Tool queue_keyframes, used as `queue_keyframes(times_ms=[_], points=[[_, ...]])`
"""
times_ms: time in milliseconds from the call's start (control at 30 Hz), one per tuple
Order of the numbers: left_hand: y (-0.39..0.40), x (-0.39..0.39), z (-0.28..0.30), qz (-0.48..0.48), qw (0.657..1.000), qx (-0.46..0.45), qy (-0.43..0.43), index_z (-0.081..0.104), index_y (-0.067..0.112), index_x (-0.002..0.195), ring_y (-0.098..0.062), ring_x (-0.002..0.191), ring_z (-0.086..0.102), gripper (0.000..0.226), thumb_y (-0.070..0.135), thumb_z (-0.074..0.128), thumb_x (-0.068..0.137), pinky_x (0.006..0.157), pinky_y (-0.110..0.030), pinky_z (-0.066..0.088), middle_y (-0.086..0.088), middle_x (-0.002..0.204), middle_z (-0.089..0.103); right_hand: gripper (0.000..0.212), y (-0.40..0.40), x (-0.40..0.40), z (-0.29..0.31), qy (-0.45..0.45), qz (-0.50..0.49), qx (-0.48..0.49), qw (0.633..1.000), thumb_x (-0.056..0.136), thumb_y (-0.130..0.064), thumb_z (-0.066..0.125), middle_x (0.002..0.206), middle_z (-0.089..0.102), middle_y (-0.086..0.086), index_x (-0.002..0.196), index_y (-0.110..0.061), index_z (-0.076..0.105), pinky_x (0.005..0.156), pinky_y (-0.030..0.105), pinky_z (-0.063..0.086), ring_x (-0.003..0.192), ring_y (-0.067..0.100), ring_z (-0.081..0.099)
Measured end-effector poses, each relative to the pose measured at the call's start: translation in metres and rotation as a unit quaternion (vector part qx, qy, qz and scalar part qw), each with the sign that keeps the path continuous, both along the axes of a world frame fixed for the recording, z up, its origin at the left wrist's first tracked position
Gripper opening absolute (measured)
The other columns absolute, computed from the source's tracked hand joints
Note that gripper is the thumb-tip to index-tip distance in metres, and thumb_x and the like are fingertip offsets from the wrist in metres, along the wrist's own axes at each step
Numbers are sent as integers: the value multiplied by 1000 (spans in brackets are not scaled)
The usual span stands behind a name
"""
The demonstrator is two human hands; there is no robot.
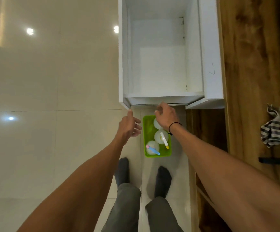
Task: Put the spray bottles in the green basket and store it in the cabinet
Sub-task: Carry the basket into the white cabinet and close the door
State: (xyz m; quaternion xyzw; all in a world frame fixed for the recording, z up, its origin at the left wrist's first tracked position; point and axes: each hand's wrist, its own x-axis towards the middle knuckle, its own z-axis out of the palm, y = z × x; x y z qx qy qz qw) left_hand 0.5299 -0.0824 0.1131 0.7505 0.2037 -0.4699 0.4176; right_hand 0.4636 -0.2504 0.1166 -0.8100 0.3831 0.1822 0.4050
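Note:
A green basket (148, 129) stands on the tiled floor just in front of my feet, below the white cabinet (211, 64). It holds three pale round spray bottles: one with a blue and pink head (151, 149), one with a white and yellow head (161, 137), and one (156, 124) partly hidden under my right wrist. The cabinet is open and its inside is bare. My left hand (130, 127) has spread fingers, one fingertip at the corner of the cabinet's left panel. My right hand (167, 117) hovers at the cabinet's front edge with loosely curled fingers and holds nothing visible.
A wooden surface (253, 64) runs along the right side, with a striped cloth (278, 129) lying on it. Glossy beige floor tiles (52, 81) spread out to the left. My two socked feet (162, 180) stand right behind the basket.

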Motion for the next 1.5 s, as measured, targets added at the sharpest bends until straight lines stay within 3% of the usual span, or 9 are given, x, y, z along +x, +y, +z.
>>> queue_keyframes(times_ms=[133, 233, 467, 633, 833, 1000, 1167, 1300, 1500], points=[[-30, -20, -17, -29, 999, -19, -18, 70, 4, 122, -29, 83, 70, 62, 51, 31, 113, 68, -34, 60, -27, 111, 76, 44, -24, -29, -19, 18, -40, -2, 999, 102, -49, 52, 130, 67, 13, 124, -12, 63, 103, 48, 51, 125, 35, 59], [-37, -24, -38, -56, 997, -3, -47, 64, 7, 131, -33, 105, 70, 55, 51, 37, 112, 73, -37, 60, -22, 125, 71, 64, -37, -48, -40, 51, -70, 15, 996, 102, -60, 43, 147, 54, 18, 143, -11, 52, 113, 49, 43, 139, 38, 48], [-17, -47, -98, -50, 998, 31, 19, 41, 21, 160, -33, 132, 52, 80, 76, 26, 104, 98, -58, 52, -11, 160, 48, 89, -46, -78, -104, 112, -186, 137, 967, 98, -78, 17, 168, 32, 11, 164, -19, 27, 122, 50, 29, 154, 35, 34], [-5, -65, -146, -43, 995, 29, 81, 22, 30, 170, -40, 158, 34, 88, 82, 13, 100, 116, -73, 39, -12, 175, 30, 84, -43, -84, -156, 119, -260, 196, 938, 104, -69, 12, 167, 35, 17, 162, -12, 31, 123, 48, 28, 153, 35, 35], [-6, -78, -197, -86, 990, 26, 108, 20, 36, 172, -43, 160, 32, 93, 87, 4, 95, 119, -75, 35, -8, 177, 29, 83, -33, -97, -196, 110, -263, 250, 925, 102, -71, 4, 174, 16, 9, 166, -21, 19, 129, 47, 12, 161, 28, 16], [-9, -86, -224, -81, 994, 27, 67, 27, 22, 167, -39, 150, 45, 89, 80, 13, 102, 115, -65, 46, -9, 170, 38, 76, -19, -97, -218, 72, -281, 279, 915, 104, -66, 5, 174, 19, 9, 166, -24, 21, 130, 45, 13, 161, 26, 19], [-5, -89, -227, -96, 995, 16, 26, 32, 18, 164, -34, 135, 53, 85, 77, 19, 104, 85, -41, 57, -10, 165, 43, 75, -8, -99, -218, 53, -280, 282, 916, 106, -64, 6, 169, 33, 10, 164, -23, 29, 130, 47, 21, 157, 26, 30], [2, -86, -209, -103, 994, 12, 12, 38, 19, 162, -37, 137, 55, 85, 78, 20, 103, 112, -56, 51, -8, 158, 49, 74, -5, -101, -194, 44, -287, 283, 914, 106, -63, 6, 167, 38, 13, 163, -24, 32, 129, 49, 24, 155, 28, 34], [5, -80, -137, -97, 995, 0, 16, 40, 21, 159, -33, 140, 53, 87, 82, 22, 101, 114, -55, 50, -7, 158, 49, 72, -3, -98, -114, 34, -301, 278, 911, 108, -60, 10, 166, 37, 12, 162, -19, 35, 128, 48, 28, 154, 27, 35]])
